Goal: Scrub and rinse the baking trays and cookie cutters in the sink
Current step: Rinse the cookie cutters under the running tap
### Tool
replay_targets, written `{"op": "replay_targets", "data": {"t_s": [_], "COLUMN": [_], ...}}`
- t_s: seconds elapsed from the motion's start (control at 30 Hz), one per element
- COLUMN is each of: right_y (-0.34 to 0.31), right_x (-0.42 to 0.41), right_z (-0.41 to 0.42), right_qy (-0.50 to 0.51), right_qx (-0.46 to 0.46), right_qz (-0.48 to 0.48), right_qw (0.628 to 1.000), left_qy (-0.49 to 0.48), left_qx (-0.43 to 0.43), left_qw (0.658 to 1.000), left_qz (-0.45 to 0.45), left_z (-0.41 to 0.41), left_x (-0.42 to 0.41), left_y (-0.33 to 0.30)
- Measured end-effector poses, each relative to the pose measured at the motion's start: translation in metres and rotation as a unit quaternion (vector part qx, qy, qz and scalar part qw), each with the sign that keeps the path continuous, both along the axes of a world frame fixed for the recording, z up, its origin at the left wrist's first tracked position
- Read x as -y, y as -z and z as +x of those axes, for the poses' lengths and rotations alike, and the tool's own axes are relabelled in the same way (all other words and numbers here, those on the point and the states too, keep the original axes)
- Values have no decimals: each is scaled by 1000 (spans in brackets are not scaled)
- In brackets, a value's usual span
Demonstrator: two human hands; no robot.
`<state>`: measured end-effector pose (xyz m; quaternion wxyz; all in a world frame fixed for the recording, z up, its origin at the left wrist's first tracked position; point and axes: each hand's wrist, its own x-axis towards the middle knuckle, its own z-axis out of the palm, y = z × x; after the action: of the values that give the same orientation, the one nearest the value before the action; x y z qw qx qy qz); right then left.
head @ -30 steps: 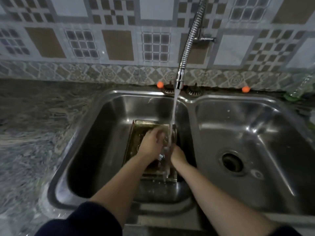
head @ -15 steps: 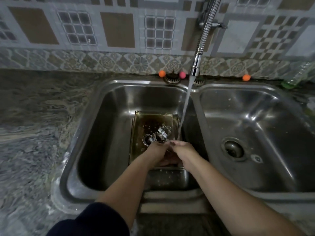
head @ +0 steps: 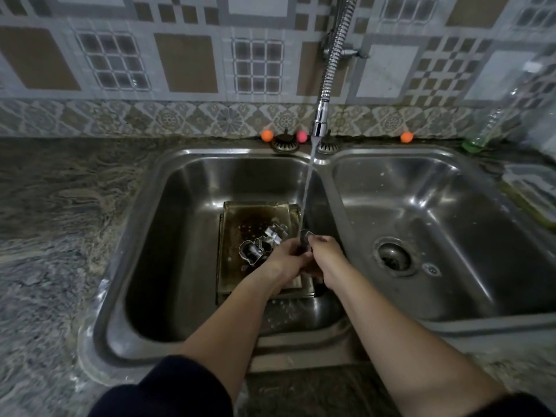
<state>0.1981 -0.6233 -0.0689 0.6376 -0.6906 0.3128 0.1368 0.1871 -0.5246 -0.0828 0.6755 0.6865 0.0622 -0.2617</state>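
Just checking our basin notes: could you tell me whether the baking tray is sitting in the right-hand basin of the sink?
No, the baking tray lies in the left basin, while the right basin holds only its drain.

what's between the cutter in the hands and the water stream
Nothing visible. Both hands, left hand and right hand, hold the cookie cutter right where the water stream lands, above the baking tray.

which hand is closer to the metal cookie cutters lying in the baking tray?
Left. The left hand sits over the brown baking tray, right beside the loose metal cookie cutters. The right hand is farther right, under the water stream.
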Motion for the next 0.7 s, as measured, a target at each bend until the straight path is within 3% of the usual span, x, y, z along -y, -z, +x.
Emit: {"op": "replay_targets", "data": {"t_s": [0.07,0.33,0.43,0.57,0.63,0.7], "right_y": [-2,-3,-9,-15,-14,-14], "right_x": [-3,-7,-5,3,4,3], "right_z": [4,1,1,2,3,4], "right_qy": [-19,-103,-107,-123,-134,-119], "right_qx": [-17,20,31,0,8,42], "right_qz": [10,49,23,49,35,27], "right_qw": [1000,993,994,991,990,992], "left_qy": [3,-57,-76,-45,-28,-40], "left_qx": [20,-15,27,180,224,214], "left_qw": [999,997,994,960,953,960], "left_qz": [47,53,70,207,202,176], "left_z": [-2,0,-2,2,2,1], "left_x": [-4,-20,-17,-21,-23,-23], "left_y": [0,-8,-8,-6,-5,-5]}}
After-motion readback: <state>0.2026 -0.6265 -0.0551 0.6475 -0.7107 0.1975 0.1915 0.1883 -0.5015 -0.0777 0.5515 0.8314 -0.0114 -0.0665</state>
